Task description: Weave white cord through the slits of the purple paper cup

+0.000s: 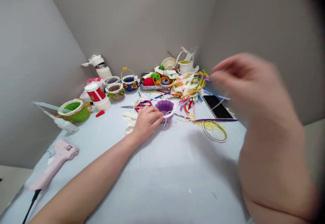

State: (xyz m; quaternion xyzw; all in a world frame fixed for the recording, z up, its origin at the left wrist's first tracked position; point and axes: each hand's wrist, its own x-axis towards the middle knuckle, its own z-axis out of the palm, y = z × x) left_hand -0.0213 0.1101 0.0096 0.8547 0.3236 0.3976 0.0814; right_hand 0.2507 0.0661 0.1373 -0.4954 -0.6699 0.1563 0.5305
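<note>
My left hand [147,121] is closed on the near rim of a small purple basket [160,106], thumb and fingers pinching its edge. White trim runs along that rim, and a loop of thin white thread [165,125] hangs beside my fingertips. Raised high on the right, my right hand [243,73] is smeared by motion. Its thumb and fingers are pinched together, and what they hold is too fine to make out. White lace [129,118] lies beside my left hand, with red-handled scissors [141,106] just behind it.
A pink glue gun [57,161] lies at left, near a glue bottle [67,126] and a green basket [76,112]. Decorated pots [114,91], a bottle [103,70] and a yarn tray [152,87] stand behind. At right are a phone [217,107], coloured strips [190,85] and a hoop [214,136].
</note>
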